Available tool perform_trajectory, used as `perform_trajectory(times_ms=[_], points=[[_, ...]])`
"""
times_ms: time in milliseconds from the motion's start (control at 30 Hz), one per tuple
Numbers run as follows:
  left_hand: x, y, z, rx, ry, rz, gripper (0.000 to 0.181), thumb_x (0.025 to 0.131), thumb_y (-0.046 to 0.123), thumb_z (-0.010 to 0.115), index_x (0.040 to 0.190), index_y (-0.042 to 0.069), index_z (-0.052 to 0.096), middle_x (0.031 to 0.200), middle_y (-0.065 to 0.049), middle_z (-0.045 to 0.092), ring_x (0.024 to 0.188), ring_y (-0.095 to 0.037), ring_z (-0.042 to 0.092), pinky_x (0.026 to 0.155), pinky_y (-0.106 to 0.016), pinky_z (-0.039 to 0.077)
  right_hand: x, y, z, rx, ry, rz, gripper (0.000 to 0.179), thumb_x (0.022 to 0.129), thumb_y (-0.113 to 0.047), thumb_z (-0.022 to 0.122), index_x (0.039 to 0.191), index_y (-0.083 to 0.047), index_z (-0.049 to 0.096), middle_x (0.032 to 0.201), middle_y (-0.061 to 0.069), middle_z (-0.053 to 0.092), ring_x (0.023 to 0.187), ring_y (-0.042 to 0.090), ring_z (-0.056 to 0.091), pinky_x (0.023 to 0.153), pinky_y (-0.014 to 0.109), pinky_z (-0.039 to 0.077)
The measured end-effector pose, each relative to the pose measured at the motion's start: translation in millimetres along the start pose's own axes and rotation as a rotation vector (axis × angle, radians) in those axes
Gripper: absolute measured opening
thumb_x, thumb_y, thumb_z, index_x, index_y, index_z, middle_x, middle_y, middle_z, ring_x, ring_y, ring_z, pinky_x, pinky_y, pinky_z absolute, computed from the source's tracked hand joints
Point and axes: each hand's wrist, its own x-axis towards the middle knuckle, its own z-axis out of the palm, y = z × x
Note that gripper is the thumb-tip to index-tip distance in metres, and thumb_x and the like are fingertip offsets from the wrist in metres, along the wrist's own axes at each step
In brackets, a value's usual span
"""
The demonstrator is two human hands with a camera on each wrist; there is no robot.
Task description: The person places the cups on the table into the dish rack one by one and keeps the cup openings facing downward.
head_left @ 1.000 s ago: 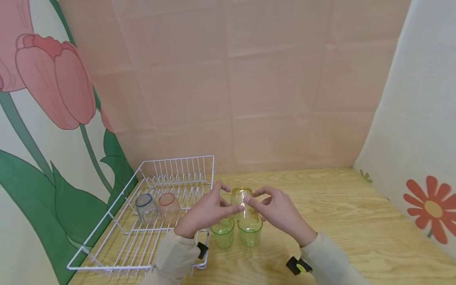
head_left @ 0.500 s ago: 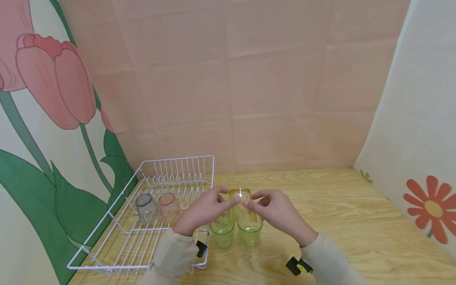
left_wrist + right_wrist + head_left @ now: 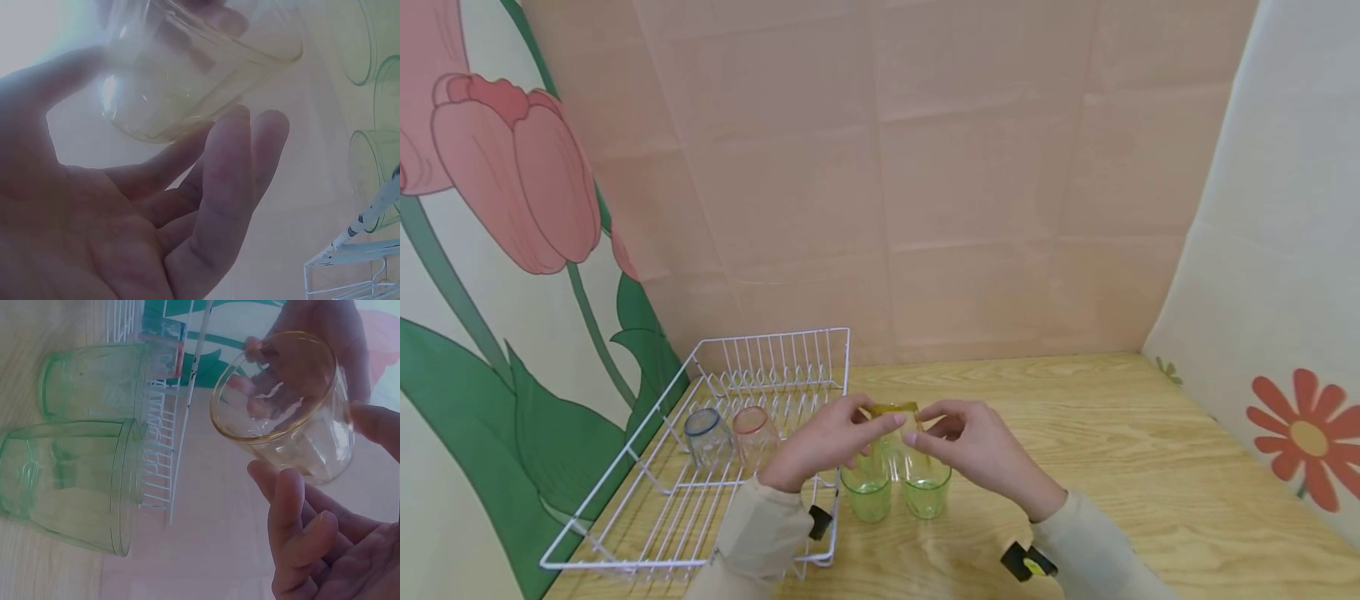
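Both hands hold a clear drinking glass with an amber tint (image 3: 893, 408) in the air above the table. It is tilted, its mouth pointing downward, as the amber rim shows in the right wrist view. My left hand (image 3: 831, 442) pinches it from the left between thumb and fingers. From the right, thumb and fingertips of my right hand (image 3: 988, 450) grip its side. Below and behind it stand several green glasses, mouths up; the nearer two are a left green glass (image 3: 870, 502) and a right green glass (image 3: 927, 498).
A white wire dish rack (image 3: 775, 335) stands on the left, its right side close to the green glasses. Inside it are a blue-rimmed glass (image 3: 709, 442) and a pink-rimmed glass (image 3: 756, 437). A pinkish cloth (image 3: 985, 167) hangs behind the wooden table (image 3: 1120, 467).
The amber glass has turned in the fingers and shifted slightly left and down. Both hands stay on it, with small finger movements. The green glasses and rack have stayed put.
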Motion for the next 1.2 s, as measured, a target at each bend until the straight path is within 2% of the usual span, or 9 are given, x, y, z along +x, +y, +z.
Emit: perform_trajectory(times_ms=[200, 367, 500, 600, 767, 967, 1200], points=[[-3.6, 0.7, -3.2, 0.007, 0.018, 0.005, 0.059, 0.092, 0.058, 0.064, 0.126, 0.009, 0.059, 0.103, -0.01, 0.065, 0.084, -0.027, 0.065, 0.064, -0.04, 0.058, 1.4, 0.4, -0.5, 0.033, -0.007, 0.007, 0.047, 0.089, -0.05, 0.072, 0.117, -0.013, 0.07, 0.093, 0.001, 0.074, 0.073, 0.019, 0.067, 0.062, 0.034, 0.054], [-5.3, -0.5, -9.8, 0.026, 0.053, 0.02, 0.063, 0.093, 0.056, 0.064, 0.132, 0.007, 0.055, 0.105, -0.011, 0.065, 0.084, -0.027, 0.067, 0.063, -0.041, 0.058, 1.8, 1.7, -1.5, 0.058, -0.001, 0.023, 0.045, 0.093, -0.051, 0.067, 0.115, -0.012, 0.069, 0.093, 0.003, 0.074, 0.069, 0.026, 0.065, 0.06, 0.035, 0.053], [-6.5, -4.2, -16.7, 0.043, 0.09, 0.017, 0.06, 0.093, 0.055, 0.064, 0.131, 0.01, 0.057, 0.106, -0.011, 0.066, 0.085, -0.028, 0.068, 0.062, -0.037, 0.057, 2.5, 5.4, -2.1, 0.057, 0.019, 0.025, 0.04, 0.095, -0.049, 0.065, 0.111, -0.013, 0.07, 0.095, 0.005, 0.074, 0.067, 0.026, 0.064, 0.06, 0.036, 0.052], [-7.6, -6.3, -22.3, 0.049, 0.126, 0.011, 0.055, 0.093, 0.054, 0.065, 0.127, 0.011, 0.061, 0.104, -0.01, 0.067, 0.081, -0.024, 0.067, 0.06, -0.034, 0.056, 3.3, 8.5, -2.1, 0.055, 0.029, 0.019, 0.038, 0.096, -0.047, 0.064, 0.11, -0.013, 0.07, 0.094, 0.005, 0.074, 0.066, 0.025, 0.064, 0.06, 0.036, 0.052], [-6.9, -11.3, -31.9, 0.025, 0.174, -0.03, 0.061, 0.092, 0.051, 0.068, 0.132, 0.008, 0.057, 0.108, -0.011, 0.066, 0.081, -0.021, 0.067, 0.062, -0.034, 0.057, 4.2, 10.9, -1.5, 0.048, 0.04, 0.019, 0.035, 0.097, -0.045, 0.064, 0.108, -0.012, 0.07, 0.09, 0.001, 0.074, 0.065, 0.025, 0.065, 0.06, 0.036, 0.053], [-4.6, -21.8, -44.3, 0.028, 0.185, -0.068, 0.064, 0.091, 0.055, 0.067, 0.132, 0.008, 0.056, 0.111, -0.013, 0.065, 0.086, -0.024, 0.066, 0.065, -0.036, 0.058, 4.3, 12.4, -1.6, 0.042, 0.044, 0.019, 0.033, 0.097, -0.043, 0.065, 0.108, -0.012, 0.07, 0.09, 0.001, 0.074, 0.064, 0.023, 0.064, 0.06, 0.035, 0.053], [-1.0, -33.4, -54.1, 0.038, 0.21, -0.132, 0.078, 0.089, 0.056, 0.069, 0.144, 0.004, 0.046, 0.115, -0.014, 0.065, 0.087, -0.026, 0.065, 0.066, -0.035, 0.055, 4.3, 13.8, -1.7, 0.039, 0.043, 0.028, 0.035, 0.097, -0.045, 0.064, 0.109, -0.013, 0.07, 0.094, 0.007, 0.074, 0.063, 0.021, 0.063, 0.06, 0.035, 0.053]])
